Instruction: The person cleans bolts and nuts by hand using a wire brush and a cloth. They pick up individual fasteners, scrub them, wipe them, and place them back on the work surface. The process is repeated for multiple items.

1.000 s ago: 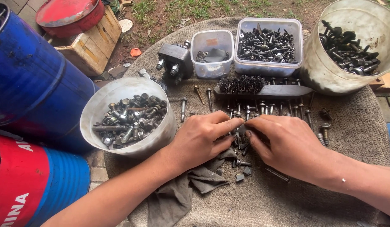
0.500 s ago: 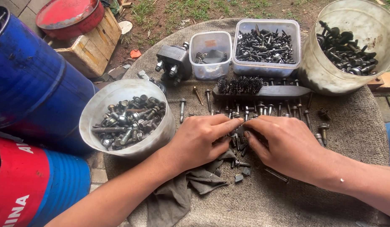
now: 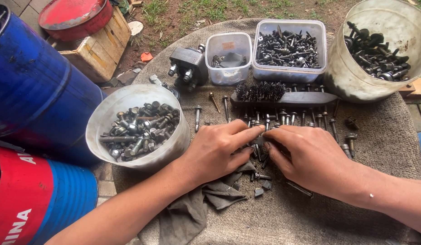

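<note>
Barely anything is shifting between the earlier views and this one: the grey mat-covered round table (image 3: 383,149) is carrying the same spread, and both hands are staying where they were, at its middle.

Going down in size, the blue drum (image 3: 33,77) is standing off the table's left edge and the grimy bucket of dark bolts (image 3: 378,50) at its far right edge. The white bowl of bolts (image 3: 138,129) is sitting at the left edge, just beside the left wrist. The big clear tub (image 3: 290,45) and the small clear tub (image 3: 228,56) are lining the far edge, with the wire brush (image 3: 283,94) lying in front of them.

The left hand (image 3: 215,152) and right hand (image 3: 312,156) are meeting fingertip to fingertip over the loose screws (image 3: 258,147) near the table's centre, beneath the brush. Fingers are lying close together, tips curled down onto the pile; whether either pinches a screw I cannot tell. Since the hands are hardly moving, the picking over of that small heap seems to be continuing unbroken.
</note>
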